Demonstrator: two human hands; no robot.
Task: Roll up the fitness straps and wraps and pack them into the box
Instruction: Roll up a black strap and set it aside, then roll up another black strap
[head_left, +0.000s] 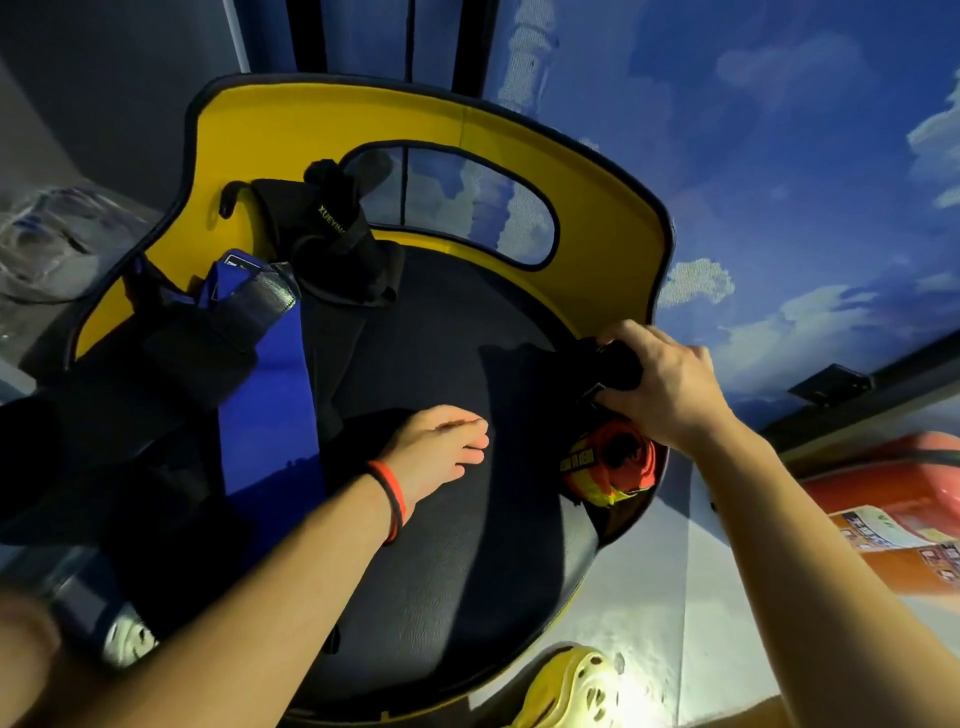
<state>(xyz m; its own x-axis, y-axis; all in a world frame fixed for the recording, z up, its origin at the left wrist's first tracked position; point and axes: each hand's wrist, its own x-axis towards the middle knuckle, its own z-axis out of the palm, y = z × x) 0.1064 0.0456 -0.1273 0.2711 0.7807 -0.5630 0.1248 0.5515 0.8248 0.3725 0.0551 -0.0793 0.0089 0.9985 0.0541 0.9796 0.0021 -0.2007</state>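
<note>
A rolled black wrap (618, 364) is being gripped in the curled right hand (670, 387) at the right edge of the chair seat (441, 571), just beyond an orange rolled strap (613, 465), while the seat is being touched by the flat, straight-fingered, empty left hand (441, 447).

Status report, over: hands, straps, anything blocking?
Right hand grips black roll, orange roll beside. Left hand flat on seat. Blue strap lies unrolled. Nothing blocks.
</note>
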